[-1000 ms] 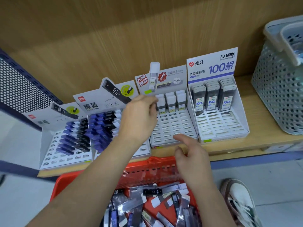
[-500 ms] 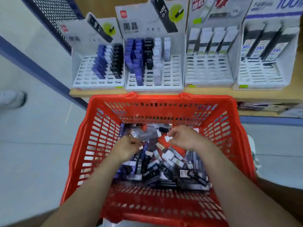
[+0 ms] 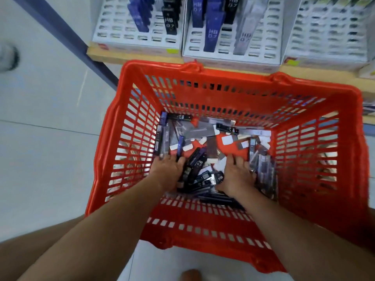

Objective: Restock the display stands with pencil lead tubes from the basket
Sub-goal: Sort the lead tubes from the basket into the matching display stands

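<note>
- A red basket (image 3: 203,78) is seen from above, its far rim at the front edge of a wooden shelf (image 3: 138,56); pale floor (image 3: 40,159) is seen around it.
- A loose heap of pencil lead tubes (image 3: 199,163), black, blue and clear, is spread over the basket's bottom; several are marked "HB 0.7".
- The left hand (image 3: 168,173) is lowered into the left side of the heap, fingers pointed down among the tubes.
- The right hand (image 3: 237,175) is set into the heap right of centre, fingers buried between tubes.
- Whether anything is grasped by either hand cannot be told, since the fingertips are hidden.
- White display stands (image 3: 259,55) are lined up on the shelf. Blue and black tubes are held upright in the left one, and blue, black and clear ones in the middle. The right one is too blurred to read.
</note>
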Tool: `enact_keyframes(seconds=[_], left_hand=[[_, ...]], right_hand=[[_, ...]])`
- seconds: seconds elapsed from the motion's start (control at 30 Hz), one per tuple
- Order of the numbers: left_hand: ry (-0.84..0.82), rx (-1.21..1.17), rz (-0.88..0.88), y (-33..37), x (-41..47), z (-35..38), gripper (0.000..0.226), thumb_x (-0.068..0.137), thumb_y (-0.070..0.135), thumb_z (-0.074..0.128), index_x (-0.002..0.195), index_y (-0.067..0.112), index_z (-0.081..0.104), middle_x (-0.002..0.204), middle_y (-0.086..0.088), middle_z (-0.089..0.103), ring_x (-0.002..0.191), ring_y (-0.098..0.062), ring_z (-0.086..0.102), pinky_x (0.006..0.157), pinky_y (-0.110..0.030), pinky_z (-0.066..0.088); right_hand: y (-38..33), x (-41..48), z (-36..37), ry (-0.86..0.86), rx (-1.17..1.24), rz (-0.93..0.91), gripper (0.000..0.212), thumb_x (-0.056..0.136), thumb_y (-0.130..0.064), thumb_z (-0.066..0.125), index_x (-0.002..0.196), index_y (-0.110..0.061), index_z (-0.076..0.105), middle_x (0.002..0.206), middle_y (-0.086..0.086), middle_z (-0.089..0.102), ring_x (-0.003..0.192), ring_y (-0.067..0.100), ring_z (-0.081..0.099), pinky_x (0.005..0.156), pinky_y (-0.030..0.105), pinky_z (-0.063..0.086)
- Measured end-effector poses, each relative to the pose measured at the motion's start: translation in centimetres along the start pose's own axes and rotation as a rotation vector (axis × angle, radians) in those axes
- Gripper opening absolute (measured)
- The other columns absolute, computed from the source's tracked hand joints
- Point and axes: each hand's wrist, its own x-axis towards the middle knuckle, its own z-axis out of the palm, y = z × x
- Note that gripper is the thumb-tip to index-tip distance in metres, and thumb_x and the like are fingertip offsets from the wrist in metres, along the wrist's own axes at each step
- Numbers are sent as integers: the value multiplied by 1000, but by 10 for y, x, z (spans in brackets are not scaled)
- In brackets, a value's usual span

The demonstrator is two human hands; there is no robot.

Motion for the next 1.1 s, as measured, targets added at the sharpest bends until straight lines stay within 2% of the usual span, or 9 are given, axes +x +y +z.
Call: enact_keyframes(seconds=[0.23, 0.37, 0.5, 0.63, 0.73, 0.8, 0.93, 1.03, 1.1], left_hand=[[128, -333, 16, -25, -2, -6, 29, 91, 27, 58, 120, 25, 55, 103, 0, 63, 94, -21, 62, 77, -31, 49], [274, -820, -115, -28, -7, -18, 39, 92, 34, 61, 127, 19, 55, 107, -6, 69, 95, -20, 66, 78, -26, 51], [354, -1373, -182, -17, -7, -39, 32, 92, 26, 63, 117, 10, 52, 76, 1, 65, 49, 3, 56, 46, -12, 41], [369, -1709, -294, 3, -11, -59, 54, 75, 43, 75, 116, 12, 57, 103, -6, 69, 92, -18, 67, 86, -39, 55], [298, -1923, -302, 20, -15, -69, 74, 55, 52, 78, 115, 13, 59, 106, -11, 70, 100, -30, 67, 88, -57, 52], [237, -1971, -305, 30, -25, -81, 72, 58, 52, 78, 117, 15, 58, 110, -11, 69, 101, -31, 66, 86, -56, 53], [217, -2009, -292, 50, -39, -97, 28, 85, 27, 68, 104, 11, 55, 105, -15, 70, 90, -29, 68, 78, -48, 55], [337, -1928, -278, 62, -50, -110, 43, 76, 34, 70, 105, 4, 57, 101, -13, 68, 95, -30, 66, 87, -47, 54], [471, -1812, -262, 66, -55, -119, 28, 80, 33, 69, 92, 9, 61, 85, -4, 66, 81, -21, 64, 73, -34, 51]], right_hand=[[4, 2, 12, 55, 159, -76, 68, 78, -34, 81, 132, -7, 50, 130, 13, 49, 120, 31, 49, 101, 36, 43], [12, 8, -1, 131, 333, -84, 39, 87, -26, 73, 121, -8, 63, 115, 13, 61, 101, 30, 60, 82, 30, 47], [14, 12, -25, 171, 569, -83, 36, 94, -22, 66, 126, -8, 63, 90, 11, 69, 78, 25, 63, 62, 26, 39], [13, 7, -42, 93, 965, 15, 50, 88, -26, 75, 132, -10, 58, 116, 11, 65, 101, 29, 64, 83, 38, 53], [10, -4, -53, -64, 1240, 119, 59, 84, -31, 77, 136, -16, 53, 127, 5, 56, 106, 24, 54, 86, 40, 45], [11, -13, -58, -208, 1402, 176, 47, 82, -32, 78, 124, -19, 59, 123, 3, 59, 103, 26, 57, 81, 43, 48], [12, -35, -67, -428, 1713, 150, 44, 73, -26, 78, 110, -7, 67, 93, 14, 74, 74, 25, 71, 68, 36, 57], [3, -49, -79, -465, 1787, 32, 23, 90, -33, 67, 103, -15, 71, 81, 3, 72, 55, 14, 65, 56, 27, 51], [-5, -58, -91, -484, 1823, -1, 24, 97, -35, 60, 105, -15, 70, 81, 4, 74, 62, 17, 69, 62, 31, 53]])
